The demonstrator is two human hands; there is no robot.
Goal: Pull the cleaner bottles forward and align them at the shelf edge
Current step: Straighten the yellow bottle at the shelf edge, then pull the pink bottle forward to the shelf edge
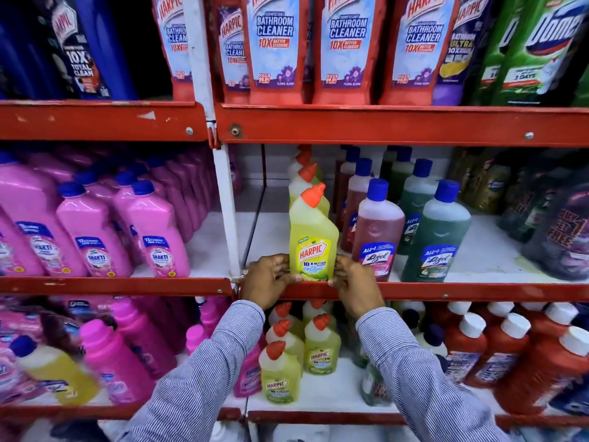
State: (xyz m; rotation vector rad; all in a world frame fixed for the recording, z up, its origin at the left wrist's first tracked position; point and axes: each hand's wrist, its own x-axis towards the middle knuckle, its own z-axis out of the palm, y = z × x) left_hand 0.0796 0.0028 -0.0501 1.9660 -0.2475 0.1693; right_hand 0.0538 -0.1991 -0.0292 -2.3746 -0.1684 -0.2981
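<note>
A yellow-green Harpic cleaner bottle (313, 237) with an orange cap stands upright at the front of the middle shelf, just behind the red shelf edge (446, 291). My left hand (266, 279) grips its lower left side and my right hand (353, 283) grips its lower right side. A row of matching yellow bottles (304, 177) stands in line behind it, running toward the back of the shelf. Their lower parts are hidden by the front bottle.
Red and green Lizol bottles (377, 231) with blue caps stand right of the Harpic row. Pink Shakti bottles (153, 231) fill the bay to the left, past a white upright post (228, 212). The shelf above holds Harpic bathroom cleaner bottles (274, 49); more bottles sit below.
</note>
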